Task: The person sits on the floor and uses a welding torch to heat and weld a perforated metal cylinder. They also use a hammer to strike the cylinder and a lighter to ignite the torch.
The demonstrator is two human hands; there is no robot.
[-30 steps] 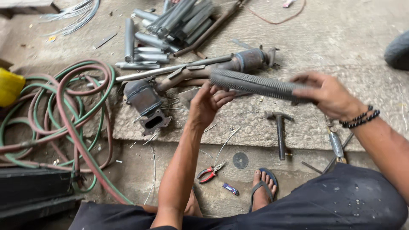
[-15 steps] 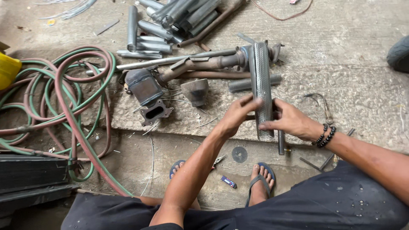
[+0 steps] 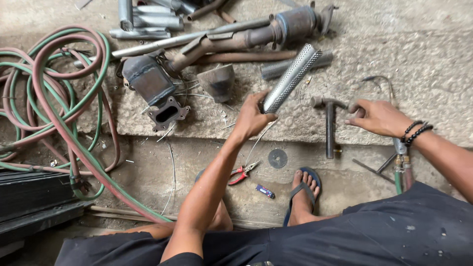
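Perforated steel made up the tube [image 3: 290, 79] that the left hand [image 3: 252, 118] gripped by its lower end, fingers wrapped tight round it, so that the tube slanted up and to the right above the concrete ledge [image 3: 423, 64]. The right hand [image 3: 378, 117] hovered just beside the hammer [image 3: 329, 123], which lay on the ledge with its head near the tube; the fingers were loosely curled and held nothing. Behind the tube lay a rusty exhaust pipe [image 3: 231, 42] with a flanged box at its near end. Red and green hoses [image 3: 59, 98] coiled at the left. On the floor below, red-handled pliers [image 3: 241, 172] lay near a sandalled foot [image 3: 301, 194].
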